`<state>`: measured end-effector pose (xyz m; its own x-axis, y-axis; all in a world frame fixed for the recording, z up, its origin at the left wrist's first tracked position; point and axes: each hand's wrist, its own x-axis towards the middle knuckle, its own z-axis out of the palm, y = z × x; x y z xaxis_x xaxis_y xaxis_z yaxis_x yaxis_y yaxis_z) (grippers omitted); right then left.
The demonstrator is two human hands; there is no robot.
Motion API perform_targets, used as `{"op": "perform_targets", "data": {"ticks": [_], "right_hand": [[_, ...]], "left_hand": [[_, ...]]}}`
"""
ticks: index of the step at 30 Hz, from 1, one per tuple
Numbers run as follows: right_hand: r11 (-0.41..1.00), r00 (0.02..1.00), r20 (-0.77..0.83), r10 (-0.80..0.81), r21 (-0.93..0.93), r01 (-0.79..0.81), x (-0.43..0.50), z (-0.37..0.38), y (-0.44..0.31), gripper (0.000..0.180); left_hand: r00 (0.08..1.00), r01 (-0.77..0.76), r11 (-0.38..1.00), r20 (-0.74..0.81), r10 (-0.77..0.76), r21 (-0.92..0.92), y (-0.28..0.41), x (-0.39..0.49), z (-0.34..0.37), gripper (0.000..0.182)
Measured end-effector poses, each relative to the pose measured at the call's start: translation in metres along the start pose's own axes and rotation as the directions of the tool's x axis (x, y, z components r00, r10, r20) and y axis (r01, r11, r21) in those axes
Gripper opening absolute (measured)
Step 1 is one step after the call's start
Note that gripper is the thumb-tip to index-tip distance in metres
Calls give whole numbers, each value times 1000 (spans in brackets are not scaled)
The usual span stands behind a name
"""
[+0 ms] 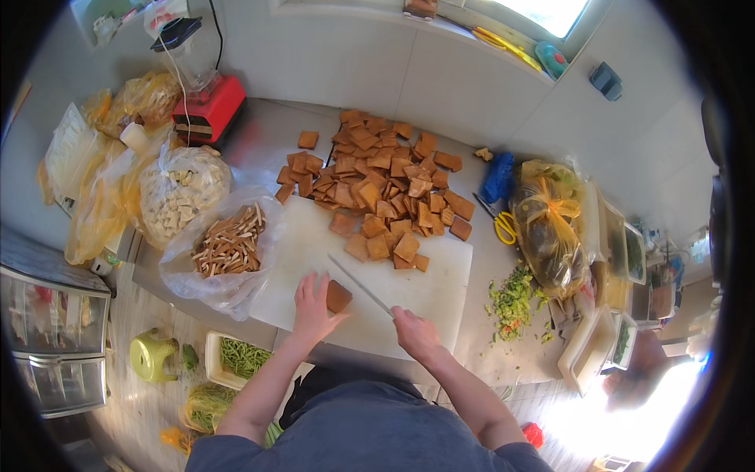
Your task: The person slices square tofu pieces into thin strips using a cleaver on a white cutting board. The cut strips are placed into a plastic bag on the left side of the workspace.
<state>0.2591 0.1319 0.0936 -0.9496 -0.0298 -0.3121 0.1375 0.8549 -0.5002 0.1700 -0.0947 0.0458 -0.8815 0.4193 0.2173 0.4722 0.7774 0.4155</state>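
My left hand [311, 310] rests on the white cutting board [436, 277], thumb and index finger around a brown square slab of what looks like dried tofu [338, 296]. My right hand [416, 333] grips a knife [361, 285] by its handle, which the fingers hide. The blade slants up and left, its tip beyond the slab and apart from it. Ahead, a large heap of similar brown slabs [377, 171] spreads over the counter and the board's far part. Left of the board, an open clear plastic bag [177, 265] holds thin brown strips [230, 242].
A red-based blender [209, 109] and a bag of pale cubes [177, 200] stand at the left. Yellow-handled scissors [504, 227], chopped greens [512, 304], a tied yellow bag [551, 224] and a white tray [584, 351] are at the right. Below sits a green stool [150, 356].
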Motion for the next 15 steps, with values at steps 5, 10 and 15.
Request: {"op": "perform_targets", "data": {"ticks": [5, 10, 15], "right_hand": [[982, 984, 97, -150, -102, 160, 29, 12, -12, 12], [982, 986, 67, -152, -103, 159, 31, 26, -7, 12], [992, 986, 148, -73, -88, 87, 22, -14, -37, 16]], "left_hand": [[916, -358, 919, 131, 380, -163, -32, -8, -1, 47], [922, -326, 926, 151, 356, -192, -21, -1, -10, 40], [949, -285, 953, 113, 296, -103, -19, -4, 7, 33]]}}
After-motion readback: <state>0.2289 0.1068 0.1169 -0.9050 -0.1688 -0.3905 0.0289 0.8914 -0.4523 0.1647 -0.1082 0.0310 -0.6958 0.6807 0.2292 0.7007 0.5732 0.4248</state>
